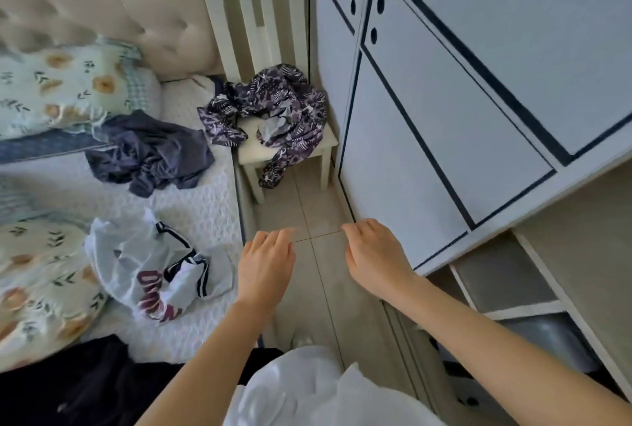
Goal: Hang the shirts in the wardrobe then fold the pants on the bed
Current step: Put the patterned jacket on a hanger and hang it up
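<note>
Both hands reach forward over the tiled floor (318, 288) in the lower middle of the frame. The left hand (265, 265) and the right hand (374, 254) are seen from the back. Their fingers bend loosely downward and neither one has hold of anything. The fingertips are mostly hidden behind the knuckles. The right hand is near the lower corner of the wardrobe (427, 138), which fills the right side of the frame, but it cannot be told if the hand touches it. At the lower right some shelves (506, 312) show, and what lies on them is dark and hard to make out.

On the bed (205, 213) at the left lies a white shirt (154, 278) with dark red letters, crumpled so that the word is not readable. Above it in the frame is a dark blue garment (150, 152), possibly pants. A patterned purple garment (280, 107) is heaped on the white chair (253, 15) in the upper middle, with one end hanging off the seat. A black cloth (68, 388) is cut off by the lower left edge.
</note>
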`<action>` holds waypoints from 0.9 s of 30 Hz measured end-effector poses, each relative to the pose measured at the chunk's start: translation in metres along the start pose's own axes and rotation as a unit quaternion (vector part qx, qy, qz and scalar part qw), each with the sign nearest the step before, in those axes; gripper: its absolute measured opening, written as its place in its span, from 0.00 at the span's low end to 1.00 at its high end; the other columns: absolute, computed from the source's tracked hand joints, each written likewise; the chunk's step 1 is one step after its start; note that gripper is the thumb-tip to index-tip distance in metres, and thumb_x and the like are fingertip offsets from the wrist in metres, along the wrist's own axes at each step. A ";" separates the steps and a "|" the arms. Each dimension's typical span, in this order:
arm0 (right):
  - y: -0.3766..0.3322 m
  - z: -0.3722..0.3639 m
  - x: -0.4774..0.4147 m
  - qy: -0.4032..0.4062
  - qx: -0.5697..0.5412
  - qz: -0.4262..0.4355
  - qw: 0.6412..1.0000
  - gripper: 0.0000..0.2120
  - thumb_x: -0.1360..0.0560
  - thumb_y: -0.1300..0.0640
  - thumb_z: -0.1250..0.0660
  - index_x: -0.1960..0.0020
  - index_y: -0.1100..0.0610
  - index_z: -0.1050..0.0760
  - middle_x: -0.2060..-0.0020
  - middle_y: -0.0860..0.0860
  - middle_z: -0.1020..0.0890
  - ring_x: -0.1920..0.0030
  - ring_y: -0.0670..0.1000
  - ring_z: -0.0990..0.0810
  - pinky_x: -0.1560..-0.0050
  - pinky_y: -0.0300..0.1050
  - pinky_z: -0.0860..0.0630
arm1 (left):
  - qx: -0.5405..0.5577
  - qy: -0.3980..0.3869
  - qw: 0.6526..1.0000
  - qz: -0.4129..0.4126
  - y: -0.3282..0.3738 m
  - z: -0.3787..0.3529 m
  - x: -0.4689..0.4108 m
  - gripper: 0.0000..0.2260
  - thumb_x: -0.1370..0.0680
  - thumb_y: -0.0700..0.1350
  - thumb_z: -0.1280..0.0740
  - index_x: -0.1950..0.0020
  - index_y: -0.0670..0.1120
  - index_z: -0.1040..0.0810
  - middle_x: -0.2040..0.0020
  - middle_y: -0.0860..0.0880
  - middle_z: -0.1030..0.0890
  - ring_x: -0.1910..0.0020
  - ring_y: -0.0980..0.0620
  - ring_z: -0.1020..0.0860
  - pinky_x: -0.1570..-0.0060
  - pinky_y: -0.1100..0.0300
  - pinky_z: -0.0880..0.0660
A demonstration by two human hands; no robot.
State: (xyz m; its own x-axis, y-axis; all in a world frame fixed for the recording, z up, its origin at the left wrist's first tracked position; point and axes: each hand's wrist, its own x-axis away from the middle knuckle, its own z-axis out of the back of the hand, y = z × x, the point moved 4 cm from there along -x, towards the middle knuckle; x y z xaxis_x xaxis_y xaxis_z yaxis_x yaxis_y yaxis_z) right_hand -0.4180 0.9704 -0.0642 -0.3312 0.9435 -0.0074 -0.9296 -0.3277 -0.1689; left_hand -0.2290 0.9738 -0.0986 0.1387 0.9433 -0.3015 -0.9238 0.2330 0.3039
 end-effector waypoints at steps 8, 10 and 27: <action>0.008 -0.040 -0.121 -0.065 -0.017 -0.018 0.998 0.12 0.22 0.61 0.43 0.41 0.61 0.27 0.49 0.55 0.20 0.45 0.57 0.25 0.43 0.49 0.28 | -0.054 -0.059 0.995 0.068 -0.097 -0.040 -0.071 0.07 0.25 0.40 0.38 0.57 0.43 0.20 0.68 0.49 0.21 0.65 0.44 0.23 0.66 0.53 0.26; 0.014 -0.046 -0.148 -0.075 -0.022 -0.025 0.997 0.12 0.22 0.61 0.43 0.41 0.60 0.27 0.49 0.54 0.20 0.46 0.56 0.24 0.45 0.48 0.28 | -0.064 -0.080 0.992 0.068 -0.109 -0.052 -0.092 0.04 0.27 0.37 0.34 0.60 0.43 0.21 0.70 0.49 0.22 0.67 0.44 0.24 0.68 0.53 0.27; 0.114 -0.093 -0.463 -0.136 -0.028 0.006 0.990 0.11 0.23 0.63 0.43 0.43 0.62 0.27 0.51 0.57 0.20 0.48 0.59 0.24 0.51 0.51 0.28 | -0.005 -0.201 0.965 0.168 -0.183 -0.171 -0.370 0.08 0.21 0.41 0.37 0.46 0.42 0.21 0.52 0.46 0.18 0.48 0.42 0.23 0.53 0.48 0.26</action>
State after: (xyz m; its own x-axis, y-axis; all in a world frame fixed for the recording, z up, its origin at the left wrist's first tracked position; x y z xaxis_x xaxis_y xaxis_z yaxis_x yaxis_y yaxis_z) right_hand -0.3562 0.5008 -0.1716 -0.3802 0.8889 0.2554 -0.9176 -0.3280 -0.2244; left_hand -0.1725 0.5417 -0.1972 -0.0436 0.9812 0.1881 -0.9436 -0.1023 0.3148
